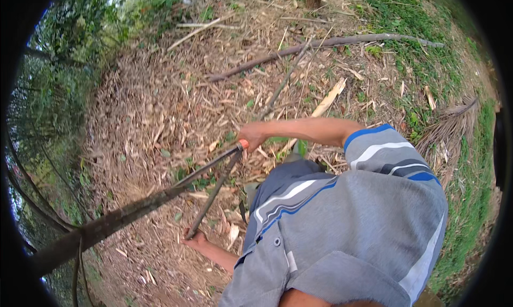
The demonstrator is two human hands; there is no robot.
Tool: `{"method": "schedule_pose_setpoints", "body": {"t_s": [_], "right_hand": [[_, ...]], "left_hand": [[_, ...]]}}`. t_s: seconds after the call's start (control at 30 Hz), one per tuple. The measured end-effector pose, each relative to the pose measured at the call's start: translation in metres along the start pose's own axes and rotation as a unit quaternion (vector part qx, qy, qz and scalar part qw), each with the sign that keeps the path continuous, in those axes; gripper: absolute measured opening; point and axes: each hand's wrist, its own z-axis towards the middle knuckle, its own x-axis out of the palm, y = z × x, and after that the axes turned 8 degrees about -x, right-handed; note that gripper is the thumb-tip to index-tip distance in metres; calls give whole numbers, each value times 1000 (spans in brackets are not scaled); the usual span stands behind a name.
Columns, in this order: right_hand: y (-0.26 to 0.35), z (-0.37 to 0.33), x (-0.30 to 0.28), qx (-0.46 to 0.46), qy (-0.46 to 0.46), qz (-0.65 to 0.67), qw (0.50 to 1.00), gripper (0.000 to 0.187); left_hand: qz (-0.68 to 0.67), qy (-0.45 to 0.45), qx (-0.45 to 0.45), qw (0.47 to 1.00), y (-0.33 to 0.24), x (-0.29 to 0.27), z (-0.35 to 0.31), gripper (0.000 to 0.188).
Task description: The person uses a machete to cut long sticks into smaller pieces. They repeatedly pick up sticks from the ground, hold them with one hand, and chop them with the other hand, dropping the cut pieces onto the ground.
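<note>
Ground (133, 120): brown, strewn with wood chips and dry leaves, spreading below and beyond both hands
Foliage (59, 109): green, thick along the left rim
Grass (465, 216): green, down the right side and along the upper right
Shirt (363, 227): grey with white, dark and blue stripes, worn by the person, filling the lower right
Dark trunk (117, 219): slants from the lower left toward the right hand, its near end much the thicker
Lying branch (331, 41): long, slightly curved, on the chips beyond the right hand and reaching into the grass
Held branch (214, 193): thin and straight, between the two hands, its near end in the left hand, passing close by the right
Palm frond (454, 122): dry, brown, at the grass edge
Split wood (329, 98): pale, beyond the right forearm
Right hand (254, 136): closed around the orange piece; whether it also grips the held branch, cannot tell
Left hand (195, 237): fingers curled round the held branch's near end
Orange piece (243, 144): shows at the right fist, a narrow dark strip running from it toward the trunk
</note>
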Motion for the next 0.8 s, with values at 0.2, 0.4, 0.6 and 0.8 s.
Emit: {"method": "schedule_pose_setpoints", "body": {"t_s": [0.2,0.4,0.6,0.8], "right_hand": [[35,43,40,-37,3,61,997,55],[44,44,28,-107,41,73,991,52],[67,41,-8,-65,128,11,989,41],[117,70,37,5,184,101,978,29]], "left_hand": [[-49,-84,179,979,-66,15,-49,47],[-51,-75,368,925,-171,24,-172,38],[39,-117,447,886,-351,-70,-239,44],[95,-97,466,874,-547,-168,-359,45]]}}
